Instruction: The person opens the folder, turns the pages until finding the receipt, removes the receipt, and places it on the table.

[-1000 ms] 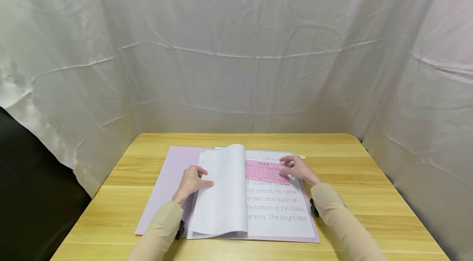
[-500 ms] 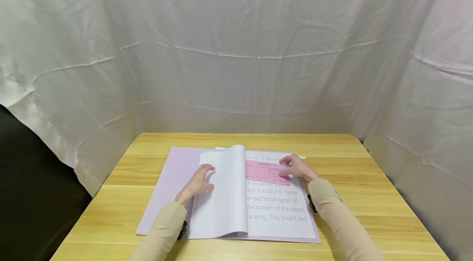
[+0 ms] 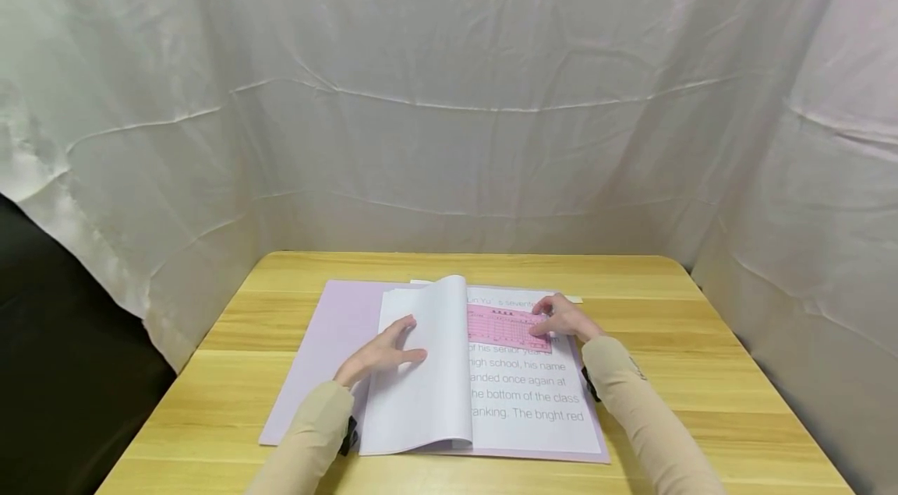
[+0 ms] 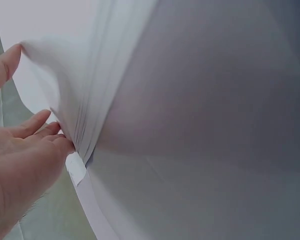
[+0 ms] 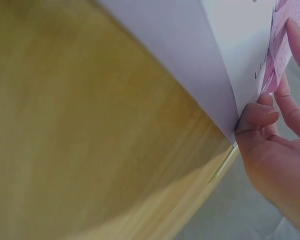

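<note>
A purple folder lies open on the table with large-print pages in it. My left hand, fingers extended, rests on the blank white sheets turned over to the left, which bulge up in a curl by the middle. The left wrist view shows its thumb and fingertips against the sheets' surface. On the printed page lies a pink printed slip with a grid, its left end meeting the curled sheets. My right hand holds the slip's right end between thumb and fingers.
The wooden table extends round the folder on all sides. A small pale tab sticks out at the folder's upper right edge. Grey-white curtains hang behind and beside the table, with a black area at far left.
My left hand has slid to the right across the white sheets, and its fingers have straightened. The right hand and pink slip have stayed nearly in place.
</note>
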Demonstrator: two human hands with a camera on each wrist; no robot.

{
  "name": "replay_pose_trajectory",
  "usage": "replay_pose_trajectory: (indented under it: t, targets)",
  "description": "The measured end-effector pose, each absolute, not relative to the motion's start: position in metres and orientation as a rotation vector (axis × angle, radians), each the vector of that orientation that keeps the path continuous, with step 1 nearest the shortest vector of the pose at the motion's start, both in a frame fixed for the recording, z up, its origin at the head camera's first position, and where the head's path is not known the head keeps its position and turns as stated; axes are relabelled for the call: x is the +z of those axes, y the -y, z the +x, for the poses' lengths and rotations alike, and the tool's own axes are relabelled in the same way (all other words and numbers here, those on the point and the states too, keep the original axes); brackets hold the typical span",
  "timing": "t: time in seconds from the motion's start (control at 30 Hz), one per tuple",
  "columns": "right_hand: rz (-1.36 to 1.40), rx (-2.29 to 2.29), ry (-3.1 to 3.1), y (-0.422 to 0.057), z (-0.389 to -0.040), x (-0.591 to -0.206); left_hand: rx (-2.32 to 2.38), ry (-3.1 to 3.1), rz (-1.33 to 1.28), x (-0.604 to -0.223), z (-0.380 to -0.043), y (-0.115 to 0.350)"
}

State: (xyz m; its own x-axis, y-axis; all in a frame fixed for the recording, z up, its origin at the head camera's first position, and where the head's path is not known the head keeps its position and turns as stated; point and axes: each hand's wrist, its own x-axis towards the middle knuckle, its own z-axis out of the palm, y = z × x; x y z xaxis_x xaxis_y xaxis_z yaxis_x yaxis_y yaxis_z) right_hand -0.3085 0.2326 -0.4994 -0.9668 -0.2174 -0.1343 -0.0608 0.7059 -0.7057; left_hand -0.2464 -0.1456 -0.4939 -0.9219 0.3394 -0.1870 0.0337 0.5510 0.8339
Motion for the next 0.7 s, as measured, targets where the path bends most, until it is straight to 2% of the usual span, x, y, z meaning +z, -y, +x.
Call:
replay_pose_trajectory:
  t: [0.43, 0.7]
  targets:
    - [-0.207, -1.067, -2.710, -0.2300, -0.3071, -0.4980, 1.280, -2.469, 0.337, -0.4934, -0.2457, 0.1465]
    - [-0.102, -1.141, -2.660, -0.2297, -0.3059, -0.4963, 1.284, -2.473, 0.328, -0.4942, -0.2454, 0.1466]
